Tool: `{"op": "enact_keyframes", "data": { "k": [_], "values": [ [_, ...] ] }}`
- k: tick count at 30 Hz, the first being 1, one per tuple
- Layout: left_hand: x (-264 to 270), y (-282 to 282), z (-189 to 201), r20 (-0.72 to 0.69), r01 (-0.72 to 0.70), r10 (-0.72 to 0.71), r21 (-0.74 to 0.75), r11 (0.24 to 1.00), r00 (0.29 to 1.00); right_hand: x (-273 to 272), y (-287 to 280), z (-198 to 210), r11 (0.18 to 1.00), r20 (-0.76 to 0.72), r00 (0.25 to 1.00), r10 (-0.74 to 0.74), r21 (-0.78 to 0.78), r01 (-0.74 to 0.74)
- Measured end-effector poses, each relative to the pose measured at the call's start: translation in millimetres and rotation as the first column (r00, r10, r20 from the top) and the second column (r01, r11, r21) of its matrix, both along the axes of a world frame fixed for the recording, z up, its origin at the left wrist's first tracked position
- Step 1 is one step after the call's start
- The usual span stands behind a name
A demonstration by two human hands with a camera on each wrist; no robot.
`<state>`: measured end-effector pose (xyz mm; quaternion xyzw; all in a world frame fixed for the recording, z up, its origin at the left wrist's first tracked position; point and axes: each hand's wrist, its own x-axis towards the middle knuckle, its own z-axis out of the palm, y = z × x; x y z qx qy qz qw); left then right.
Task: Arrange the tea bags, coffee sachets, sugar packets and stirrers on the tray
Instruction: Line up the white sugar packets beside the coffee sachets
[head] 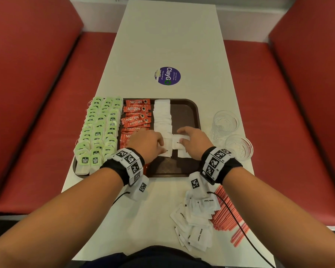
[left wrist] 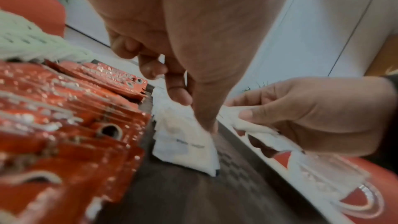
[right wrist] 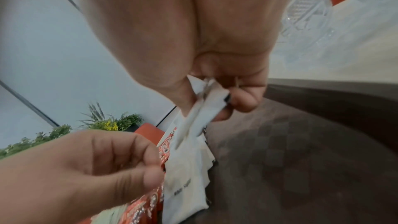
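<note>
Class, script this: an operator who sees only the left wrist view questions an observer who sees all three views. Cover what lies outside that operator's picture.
Operator: Are the stirrers on the tray?
Observer: No. The stirrers lie on the table, near the person and off the tray, beside a pile of loose sugar packets.
Operator: I see a blur of green at my left. What is it?
Observer: Tea bags, in overlapping rows that fill the tray's left side.
</note>
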<state>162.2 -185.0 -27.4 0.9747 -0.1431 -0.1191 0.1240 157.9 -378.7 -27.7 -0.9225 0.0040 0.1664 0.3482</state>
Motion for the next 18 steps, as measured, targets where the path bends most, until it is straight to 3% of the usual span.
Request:
{"op": "enact_keyframes", "data": {
  "k": [3, 5, 10, 18],
  "values": [
    [-4, -6, 5, 0.006, -0.047, 0.051, -0.321, 0.946, 0.999, -2, 1, 4, 0.997, 0.064, 0.998, -0.004, 0.082, -0.001],
    [-4, -8, 9, -0.004, -0.045, 0.048, -0.395, 0.918, 0.999, -4, 4, 6, 0.994, 0.100, 0.995, 0.011, 0.111, -0.022],
    [0, -2, 16, -0.049, 0.023, -0.048, -0.417, 0.909, 0.998, -8, 8, 10, 0.984, 0.109, 0.993, 0.052, 0.165, -0.070],
    [1, 9, 18, -0.088, 0.026, -0.065, -0.385, 0.922, 0.994, -11, 8, 5, 0.978, 0.114, 0.981, 0.160, 0.117, -0.173]
  ]
}}
